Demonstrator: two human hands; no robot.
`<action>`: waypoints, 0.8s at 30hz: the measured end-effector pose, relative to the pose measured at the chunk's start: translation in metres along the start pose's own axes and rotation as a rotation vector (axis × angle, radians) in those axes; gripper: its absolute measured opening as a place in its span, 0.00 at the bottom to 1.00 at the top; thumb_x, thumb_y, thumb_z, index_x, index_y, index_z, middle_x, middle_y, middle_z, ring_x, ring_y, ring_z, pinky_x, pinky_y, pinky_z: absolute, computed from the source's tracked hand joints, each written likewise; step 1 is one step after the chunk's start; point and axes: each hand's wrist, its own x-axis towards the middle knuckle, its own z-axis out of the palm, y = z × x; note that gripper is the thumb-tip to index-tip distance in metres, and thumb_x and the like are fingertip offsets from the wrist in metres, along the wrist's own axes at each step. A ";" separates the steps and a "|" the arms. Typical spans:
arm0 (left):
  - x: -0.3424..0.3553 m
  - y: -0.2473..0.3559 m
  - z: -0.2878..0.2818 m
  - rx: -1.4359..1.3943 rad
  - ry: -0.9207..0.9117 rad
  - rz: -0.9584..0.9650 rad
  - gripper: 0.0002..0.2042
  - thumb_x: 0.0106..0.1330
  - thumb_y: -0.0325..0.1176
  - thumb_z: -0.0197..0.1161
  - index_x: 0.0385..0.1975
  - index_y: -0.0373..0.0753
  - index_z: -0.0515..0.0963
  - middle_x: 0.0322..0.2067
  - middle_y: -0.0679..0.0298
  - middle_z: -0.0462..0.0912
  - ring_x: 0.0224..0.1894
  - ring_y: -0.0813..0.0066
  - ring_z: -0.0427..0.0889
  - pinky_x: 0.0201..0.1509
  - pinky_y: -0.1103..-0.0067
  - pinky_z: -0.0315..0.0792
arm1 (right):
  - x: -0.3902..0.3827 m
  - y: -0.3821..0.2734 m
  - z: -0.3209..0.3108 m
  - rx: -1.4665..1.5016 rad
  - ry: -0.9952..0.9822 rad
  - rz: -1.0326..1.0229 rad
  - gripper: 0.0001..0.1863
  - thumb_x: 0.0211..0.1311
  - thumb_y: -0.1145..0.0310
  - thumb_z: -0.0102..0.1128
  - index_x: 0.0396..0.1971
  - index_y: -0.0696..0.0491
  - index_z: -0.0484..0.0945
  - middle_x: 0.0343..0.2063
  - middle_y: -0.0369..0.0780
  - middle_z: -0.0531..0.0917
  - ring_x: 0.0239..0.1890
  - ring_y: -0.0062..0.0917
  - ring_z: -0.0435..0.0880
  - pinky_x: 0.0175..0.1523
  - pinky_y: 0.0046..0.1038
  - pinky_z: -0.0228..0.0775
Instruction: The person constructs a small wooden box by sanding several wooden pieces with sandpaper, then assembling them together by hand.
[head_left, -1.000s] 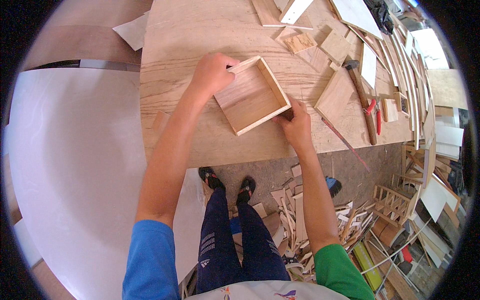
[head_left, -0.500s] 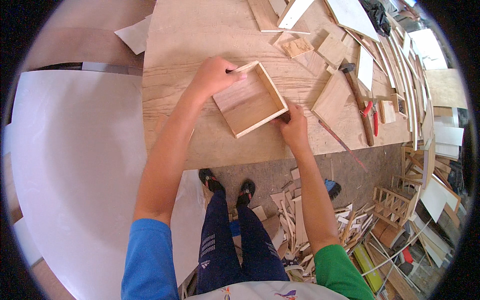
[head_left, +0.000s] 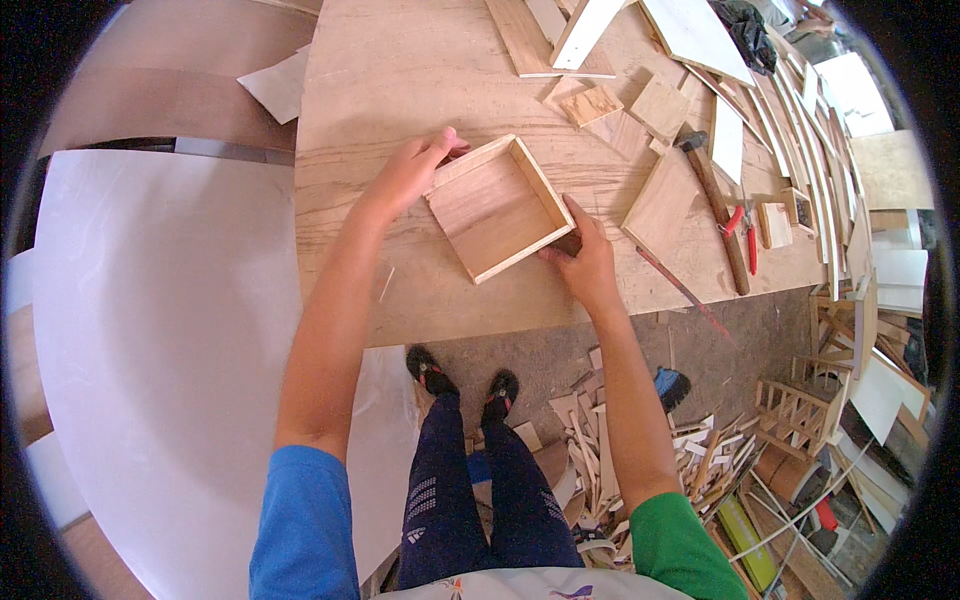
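Observation:
A shallow wooden box [head_left: 500, 205], raised walls around its plywood bottom, is tilted over the near part of the workbench. No raised wall shows along its lower-left side. My left hand [head_left: 410, 172] lies against the outside of the upper-left wall, fingers stretched out and thumb off the inside. Some of its fingertips are hidden behind that wall. At the right corner, my right hand [head_left: 588, 255] grips the box, its fingers wrapped round the outer side.
A hammer [head_left: 722, 210] and red-handled pliers [head_left: 750, 235] lie to the right, near wooden boards [head_left: 660, 200] and small blocks. Long strips line the bench's right edge. A large white panel [head_left: 180, 320] is at left. Wood scraps [head_left: 600, 450] and a blue brush [head_left: 670, 385] litter the floor.
My left hand has slid left along the upper-left wall, and its thumb has come off the box's inside. The right hand keeps its grip, and the box has barely moved.

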 end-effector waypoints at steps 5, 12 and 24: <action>-0.031 0.001 -0.008 0.051 0.282 0.160 0.20 0.72 0.46 0.52 0.49 0.35 0.80 0.45 0.55 0.84 0.51 0.68 0.80 0.59 0.74 0.68 | -0.003 0.005 -0.005 0.222 0.000 -0.020 0.48 0.40 0.78 0.76 0.66 0.49 0.64 0.55 0.48 0.76 0.56 0.41 0.77 0.60 0.34 0.71; -0.147 -0.029 -0.027 0.346 0.694 0.123 0.19 0.57 0.29 0.67 0.51 0.38 0.78 0.53 0.54 0.79 0.55 0.61 0.77 0.61 0.71 0.68 | -0.049 -0.004 -0.004 0.070 0.393 -0.088 0.35 0.45 0.74 0.74 0.58 0.51 0.72 0.51 0.46 0.79 0.52 0.37 0.80 0.56 0.33 0.73; -0.193 -0.052 -0.001 0.307 0.563 0.050 0.29 0.45 0.24 0.72 0.53 0.38 0.76 0.58 0.53 0.75 0.61 0.54 0.71 0.66 0.67 0.64 | -0.093 -0.119 0.097 0.019 -0.180 -0.138 0.26 0.53 0.71 0.68 0.55 0.53 0.75 0.60 0.47 0.73 0.31 0.34 0.84 0.38 0.31 0.78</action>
